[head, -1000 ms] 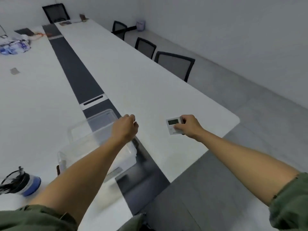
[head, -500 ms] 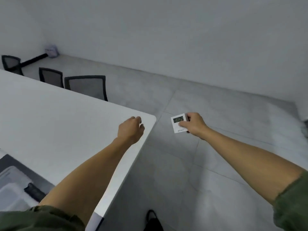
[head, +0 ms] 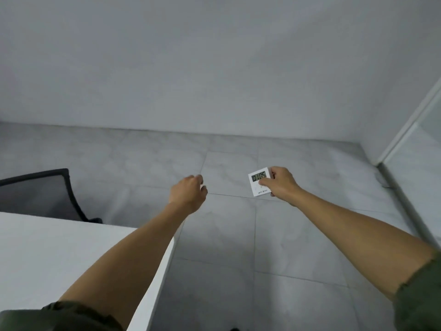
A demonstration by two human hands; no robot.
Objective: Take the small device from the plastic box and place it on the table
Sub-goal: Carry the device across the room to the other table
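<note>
I see right hand [head: 281,183] pinching small white square device with dark digit display [head: 259,181], centre right of frame, over grey floor tiles [head: 238,271]. White table [head: 71,254] lies lower left. Left hand [head: 188,194] loosely curled, empty, nearer table edge

Lower left, counter [head: 59,254]; behind it, chair [head: 40,194]. Right of both, over the floor [head: 238,271], left grip [head: 188,194], then small device [head: 254,187] in right grip [head: 282,185].

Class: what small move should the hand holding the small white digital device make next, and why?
Probably carry it left, over the white table: the right hand pinches the small white square device above the grey tiled floor, beyond the table's edge.
</note>
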